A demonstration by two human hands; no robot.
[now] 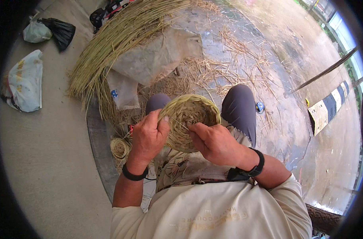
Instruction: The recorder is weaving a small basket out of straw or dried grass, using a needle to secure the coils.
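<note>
A round woven straw basket sits tilted over my lap, its hollow side facing up. My left hand grips its left rim, with the thumb on the inner edge. Across the left part of the basket runs a thin pale straw strand, reaching from near my left thumb toward the right fingertips. My right hand is closed at the near right side of the basket, pinching the strand's end between thumb and forefinger. The basket's underside and the left fingers' tips are hidden.
Ahead on the left lies a big bundle of long straw stalks, beside a beige cloth sheet. Loose straw bits litter the floor. A small coiled straw piece lies by my left forearm, a blue tape measure beyond my right knee.
</note>
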